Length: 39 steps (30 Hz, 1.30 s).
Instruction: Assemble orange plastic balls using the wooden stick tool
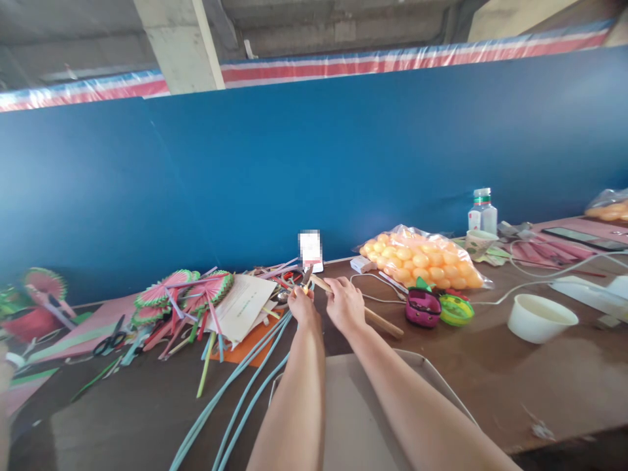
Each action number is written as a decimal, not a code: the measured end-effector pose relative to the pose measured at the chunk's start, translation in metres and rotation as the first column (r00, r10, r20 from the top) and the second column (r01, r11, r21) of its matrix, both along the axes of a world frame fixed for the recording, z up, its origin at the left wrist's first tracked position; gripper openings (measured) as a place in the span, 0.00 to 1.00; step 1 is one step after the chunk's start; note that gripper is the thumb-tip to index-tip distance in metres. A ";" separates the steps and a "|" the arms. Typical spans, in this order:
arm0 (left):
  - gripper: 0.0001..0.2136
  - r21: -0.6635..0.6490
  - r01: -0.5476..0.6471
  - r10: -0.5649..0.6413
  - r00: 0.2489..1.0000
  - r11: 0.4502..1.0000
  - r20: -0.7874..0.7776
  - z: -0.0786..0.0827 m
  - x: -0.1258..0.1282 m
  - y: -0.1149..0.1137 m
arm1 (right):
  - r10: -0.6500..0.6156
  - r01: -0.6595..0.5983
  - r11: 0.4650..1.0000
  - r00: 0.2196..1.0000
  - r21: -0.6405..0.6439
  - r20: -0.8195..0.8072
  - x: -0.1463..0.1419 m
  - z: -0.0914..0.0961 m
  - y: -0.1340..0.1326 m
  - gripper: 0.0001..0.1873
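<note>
My left hand (301, 306) is closed around a small pointed piece (307, 275) with a dark, blade-like tip; its exact kind is too small to tell. Close beside it, my right hand (345, 302) grips a slim wooden stick (385, 322). One end of the stick reaches toward the left fingertips, and the other slants out under the right wrist. Whether stick and pointed piece touch, I cannot tell. Both forearms pass over a grey tray (418, 357) at the table's front. Long pale-blue tubes or strips (245, 386) run beside my left forearm.
Pink-green paper fans (167, 291), printed sheets (240, 301) and scissors (112, 337) lie at left. A phone-like screen (310, 248) leans at the back. To the right are a bag of orange balls (422, 258), a purple basket (422, 309), white cup (540, 318), bottle (482, 212) and cables.
</note>
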State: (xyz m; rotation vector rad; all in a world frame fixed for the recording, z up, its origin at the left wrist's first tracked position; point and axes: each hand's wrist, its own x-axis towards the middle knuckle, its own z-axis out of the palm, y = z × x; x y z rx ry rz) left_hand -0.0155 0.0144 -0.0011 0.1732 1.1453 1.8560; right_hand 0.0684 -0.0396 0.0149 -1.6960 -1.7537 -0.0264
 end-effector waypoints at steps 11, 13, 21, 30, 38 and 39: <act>0.03 0.014 -0.011 0.011 1.000 1.000 -0.011 -0.004 0.001 0.002 | -0.012 0.013 1.000 1.000 0.026 -0.021 0.001 0.003 0.000 0.22; 0.03 0.027 -0.017 0.017 1.000 1.000 -0.008 -0.005 0.001 0.003 | -0.007 0.007 1.000 1.000 0.020 -0.018 0.001 0.003 0.000 0.22; 0.03 0.049 -0.048 0.047 0.999 0.998 0.021 -0.007 0.000 0.005 | 0.003 -0.002 1.000 1.000 0.010 -0.009 0.001 0.003 -0.002 0.22; 0.02 0.020 -0.029 0.028 0.999 0.999 0.021 -0.005 -0.001 0.004 | 0.003 -0.003 1.000 1.000 0.004 0.022 0.001 0.001 -0.001 0.21; 0.03 0.014 -0.038 0.038 0.999 0.999 -0.009 -0.007 -0.001 0.006 | -0.002 0.003 1.000 1.000 -0.031 0.030 0.001 0.000 0.001 0.21; 0.04 0.022 -0.041 0.042 0.999 0.999 -0.006 -0.007 0.000 0.005 | -0.012 0.013 1.000 1.000 -0.026 0.027 0.001 0.000 0.001 0.22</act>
